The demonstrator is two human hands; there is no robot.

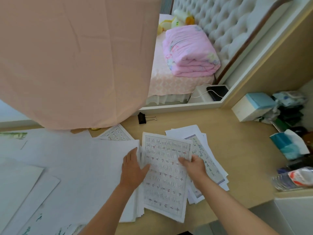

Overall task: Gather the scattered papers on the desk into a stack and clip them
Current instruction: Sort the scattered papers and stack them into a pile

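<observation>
Far sheets [25,175]: lay loose, well left of the left hand, not yet gathered.
Stack [101,158]: a blank white pile under the left hand, its near edges ragged.
Left hand [133,168]: lay flat with fingers straight, pressing the stack, thumb touching the sheet.
Sheet [164,184]: a printed grid page between the hands, overlapping the stack.
Right hand [194,165]: pinched the sheet's right edge, thumb on top.
Papers [210,160]: a fanned pile under and beyond the right hand.
Risk: the sheet's near corner lay close to the table [237,150] edge, so a careless pull could crease or drop it. Squaring such uneven piles could leave strays outside the clip.
Cloth [76,61]: hung beyond the left hand, draped over some sheets, and would likely hide or snag them.
Clip [142,118]: lay beyond the hands, apart from all paper.
Clutter: a tissue box [288,145] and a bottle [291,181] sat well right of the right hand, not in the way.
</observation>
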